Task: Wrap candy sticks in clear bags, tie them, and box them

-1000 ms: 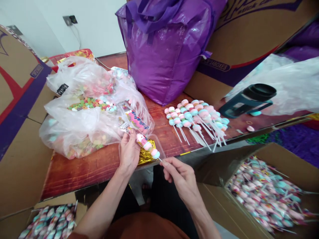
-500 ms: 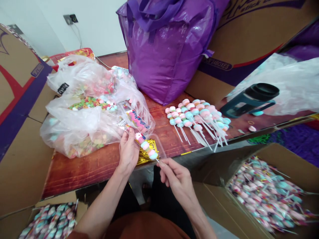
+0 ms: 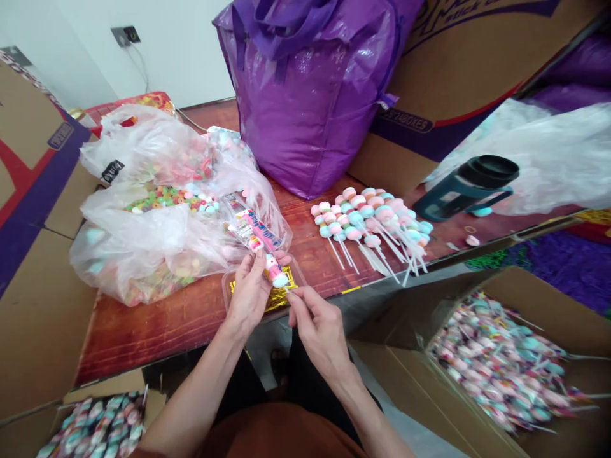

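A marshmallow skewer (image 3: 278, 277) in pink, white and pale blue points away from me, most of its length inside a clear printed wrapper (image 3: 251, 238). My left hand (image 3: 249, 289) is closed around the wrapper, thumb on top. The fingertips of my right hand (image 3: 316, 326) pinch the skewer's white stick just below the lowest marshmallow. Beneath the hands sits a clear plastic tray (image 3: 301, 278) with gold twist ties (image 3: 277, 301). More printed wrappers (image 3: 262, 228) lie just beyond. Unwrapped marshmallow skewers (image 3: 372, 216) are piled to the right, sticks toward me.
Plastic bags of sweets (image 3: 157, 235) cover the table's left side. Behind stand a large purple bag (image 3: 310, 108) and a cardboard box (image 3: 458, 70). A dark teal mug (image 3: 465, 187) is at right. Open boxes of wrapped skewers (image 3: 506, 362) flank me below the table edge.
My right hand has moved left and away from me, and the skewer has slid deeper into the wrapper. Earlier, more of its marshmallows showed outside. The view has shifted slightly.
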`<state>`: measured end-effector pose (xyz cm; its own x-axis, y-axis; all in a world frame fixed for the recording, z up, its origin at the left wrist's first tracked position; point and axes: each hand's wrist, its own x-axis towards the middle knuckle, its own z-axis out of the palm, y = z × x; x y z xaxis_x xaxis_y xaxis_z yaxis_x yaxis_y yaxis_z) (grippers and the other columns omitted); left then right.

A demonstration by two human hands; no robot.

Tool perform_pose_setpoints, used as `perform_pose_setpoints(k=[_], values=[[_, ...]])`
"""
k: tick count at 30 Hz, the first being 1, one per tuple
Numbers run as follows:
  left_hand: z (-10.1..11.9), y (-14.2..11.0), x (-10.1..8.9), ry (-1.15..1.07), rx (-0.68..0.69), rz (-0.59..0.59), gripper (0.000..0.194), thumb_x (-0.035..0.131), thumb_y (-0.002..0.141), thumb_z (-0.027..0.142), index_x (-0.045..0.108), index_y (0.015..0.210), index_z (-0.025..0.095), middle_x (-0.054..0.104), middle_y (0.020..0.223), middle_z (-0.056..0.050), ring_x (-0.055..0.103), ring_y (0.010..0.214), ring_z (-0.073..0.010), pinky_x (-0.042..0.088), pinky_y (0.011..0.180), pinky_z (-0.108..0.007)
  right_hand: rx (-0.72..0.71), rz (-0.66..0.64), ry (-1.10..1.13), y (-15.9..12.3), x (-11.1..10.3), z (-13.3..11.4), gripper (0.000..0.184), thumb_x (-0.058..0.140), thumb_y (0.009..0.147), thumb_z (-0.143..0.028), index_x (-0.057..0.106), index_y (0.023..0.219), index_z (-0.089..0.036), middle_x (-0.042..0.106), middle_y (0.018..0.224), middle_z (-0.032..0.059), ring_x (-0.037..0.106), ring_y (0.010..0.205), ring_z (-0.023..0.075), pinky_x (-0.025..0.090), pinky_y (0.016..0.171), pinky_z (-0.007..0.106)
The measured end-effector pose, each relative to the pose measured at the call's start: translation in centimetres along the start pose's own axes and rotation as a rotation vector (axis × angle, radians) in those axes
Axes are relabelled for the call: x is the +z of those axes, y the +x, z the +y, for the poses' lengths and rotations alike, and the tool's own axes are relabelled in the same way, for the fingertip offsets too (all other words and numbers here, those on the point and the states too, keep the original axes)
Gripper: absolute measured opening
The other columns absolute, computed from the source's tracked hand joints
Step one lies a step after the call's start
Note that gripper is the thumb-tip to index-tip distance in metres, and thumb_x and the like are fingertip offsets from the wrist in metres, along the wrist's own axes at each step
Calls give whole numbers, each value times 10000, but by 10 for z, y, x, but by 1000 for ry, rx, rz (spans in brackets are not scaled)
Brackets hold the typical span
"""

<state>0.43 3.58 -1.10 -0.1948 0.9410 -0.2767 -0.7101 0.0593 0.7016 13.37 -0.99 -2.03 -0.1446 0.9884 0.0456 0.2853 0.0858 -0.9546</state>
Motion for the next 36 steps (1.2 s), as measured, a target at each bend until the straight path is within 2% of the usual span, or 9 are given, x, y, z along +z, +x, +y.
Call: perform_pose_setpoints(k=[7,10,13,18,23,27,29,32,36], values=[[-9,-10,5,71,-112,-75,346,815,762,418,654,898,143,745,875,-65,720,745,-163,555,645,-234,-39,108,-55,9,10,-6,276,473,971,-295,540,717,-210,553,576,-40,494,481,94,387,538,211],[-9,-14,6,60,-91,-64,360,822,745,444,651,868,151,744,853,-54,696,684,-142,534,584,-216,-60,147,-65,15,14,-10,231,459,972,-296,568,787,-210,596,643,-17,533,523,111,412,568,222],[-3,-12,5,46,-47,-57,351,838,737,408,662,895,149,755,887,-69,723,766,-169,566,681,-252,-3,50,-23,10,7,-11,218,474,987,-326,599,850,-213,606,651,-21,545,549,115,421,587,223],[-3,-17,2,94,-68,-65,353,798,782,427,671,940,138,760,958,-115,749,888,-235,585,732,-297,97,-51,112,1,3,-9,323,502,982,-366,548,704,-210,526,564,-42,448,485,93,364,504,216],[-6,-29,3,183,-31,-55,348,779,789,445,692,900,126,762,889,-117,677,589,-145,519,502,-233,118,-7,266,6,17,-13,319,528,967,-400,541,719,-198,512,551,-50,413,438,73,351,457,208],[1,-35,2,186,-45,-100,347,762,802,436,707,944,125,748,820,-71,446,356,-44,374,344,-204,198,-49,443,7,24,-19,238,562,944,-433,543,990,-201,519,539,-89,384,389,70,305,394,190],[1,-37,1,181,-24,-83,337,770,797,425,718,958,134,744,814,-56,447,378,-43,386,369,-202,211,-32,498,8,27,-23,275,567,941,-456,535,1053,-206,488,538,-100,376,409,72,306,404,183],[2,-42,-3,191,42,-35,296,783,795,397,746,957,152,748,856,-60,600,569,-100,506,565,-226,240,28,567,9,37,-29,296,584,923,-489,568,1035,-216,442,563,-91,391,471,82,331,441,189],[20,-53,-18,151,31,-69,284,788,795,367,759,1004,177,737,883,-81,683,876,-204,533,839,-311,414,-51,835,7,50,-44,370,670,826,-540,503,749,-219,302,493,-117,217,407,53,218,383,191]])
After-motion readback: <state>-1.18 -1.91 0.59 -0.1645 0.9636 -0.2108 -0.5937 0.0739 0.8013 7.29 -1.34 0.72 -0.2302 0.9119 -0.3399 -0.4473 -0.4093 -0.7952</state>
